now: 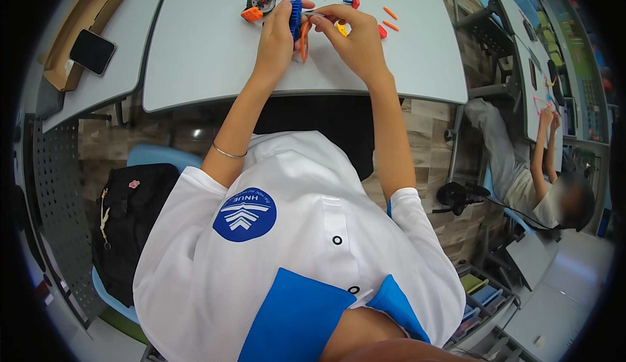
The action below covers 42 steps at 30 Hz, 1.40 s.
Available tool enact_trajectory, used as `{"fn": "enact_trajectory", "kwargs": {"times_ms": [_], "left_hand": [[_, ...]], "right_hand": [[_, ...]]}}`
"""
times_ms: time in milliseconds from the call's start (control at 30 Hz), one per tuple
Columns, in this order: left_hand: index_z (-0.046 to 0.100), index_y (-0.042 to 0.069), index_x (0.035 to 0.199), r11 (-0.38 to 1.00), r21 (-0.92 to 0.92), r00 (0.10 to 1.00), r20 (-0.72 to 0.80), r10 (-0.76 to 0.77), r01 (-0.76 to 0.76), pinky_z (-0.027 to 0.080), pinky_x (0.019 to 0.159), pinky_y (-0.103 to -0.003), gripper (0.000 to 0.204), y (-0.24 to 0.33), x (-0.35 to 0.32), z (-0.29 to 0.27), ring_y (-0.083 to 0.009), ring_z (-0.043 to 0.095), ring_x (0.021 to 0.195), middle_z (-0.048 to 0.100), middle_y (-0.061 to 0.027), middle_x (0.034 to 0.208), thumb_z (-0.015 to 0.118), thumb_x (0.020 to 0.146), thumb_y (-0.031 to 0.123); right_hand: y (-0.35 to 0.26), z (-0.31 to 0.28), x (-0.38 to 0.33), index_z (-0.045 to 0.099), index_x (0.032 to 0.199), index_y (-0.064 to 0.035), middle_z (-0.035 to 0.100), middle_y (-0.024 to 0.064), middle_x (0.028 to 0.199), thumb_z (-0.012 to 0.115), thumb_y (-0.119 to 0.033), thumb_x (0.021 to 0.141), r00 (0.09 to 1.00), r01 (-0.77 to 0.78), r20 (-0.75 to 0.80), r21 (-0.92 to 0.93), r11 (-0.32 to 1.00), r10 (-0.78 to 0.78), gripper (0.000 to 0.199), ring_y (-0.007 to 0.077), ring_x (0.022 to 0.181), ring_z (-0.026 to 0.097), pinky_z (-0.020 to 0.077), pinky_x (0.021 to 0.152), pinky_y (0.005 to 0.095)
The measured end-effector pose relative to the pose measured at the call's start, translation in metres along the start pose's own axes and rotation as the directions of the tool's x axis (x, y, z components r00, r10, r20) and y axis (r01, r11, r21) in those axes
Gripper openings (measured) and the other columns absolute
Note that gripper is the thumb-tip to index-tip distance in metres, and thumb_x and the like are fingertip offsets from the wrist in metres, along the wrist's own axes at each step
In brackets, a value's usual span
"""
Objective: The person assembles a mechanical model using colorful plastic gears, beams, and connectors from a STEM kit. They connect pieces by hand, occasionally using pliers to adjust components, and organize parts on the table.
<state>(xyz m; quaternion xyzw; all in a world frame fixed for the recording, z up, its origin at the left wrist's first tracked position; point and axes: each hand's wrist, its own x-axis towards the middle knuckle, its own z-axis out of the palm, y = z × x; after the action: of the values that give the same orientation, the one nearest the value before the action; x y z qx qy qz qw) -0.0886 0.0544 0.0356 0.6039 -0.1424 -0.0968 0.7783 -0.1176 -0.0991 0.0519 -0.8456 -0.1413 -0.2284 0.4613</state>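
My left hand (pixel 277 36) grips a blue toothed wheel (pixel 296 19) with an orange ring-shaped piece (pixel 304 42) hanging beside it. My right hand (pixel 352 39) pinches a thin grey rod (pixel 313 14) that points into the blue wheel. Both hands meet above the grey table (pixel 195 55), near its middle. A yellow piece (pixel 342 30) lies partly hidden under my right hand. A small model with a black wheel and orange and yellow parts (pixel 262 0) sits just beyond my left hand.
Loose orange, red, blue and black small parts (pixel 385 16) lie scattered at the table's far right. A cardboard box (pixel 85 29) with a black phone (pixel 92 51) stands on the left table. A black bag (pixel 127 225) rests on a blue chair. Another person (pixel 541 179) works at the right.
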Motion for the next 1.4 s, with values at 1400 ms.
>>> {"fn": "enact_trajectory", "kwargs": {"times_ms": [1400], "left_hand": [[0.07,-0.002,0.109,0.983,0.186,0.997,0.078,-0.003,-0.011,0.049,0.06,-0.018,0.034,0.001,0.021,0.009,-0.0052,0.058,0.069,0.064,-0.0014,0.081,0.062,0.098,0.029]], "right_hand": [[0.005,0.002,-0.019,0.067,0.077,-0.0006,0.058,0.0054,0.061,0.071,-0.017,0.088,0.971,-0.191,-0.127,0.094,0.977,0.202,0.02,0.0154,0.057,0.05,0.0399,0.061,0.0312]]}}
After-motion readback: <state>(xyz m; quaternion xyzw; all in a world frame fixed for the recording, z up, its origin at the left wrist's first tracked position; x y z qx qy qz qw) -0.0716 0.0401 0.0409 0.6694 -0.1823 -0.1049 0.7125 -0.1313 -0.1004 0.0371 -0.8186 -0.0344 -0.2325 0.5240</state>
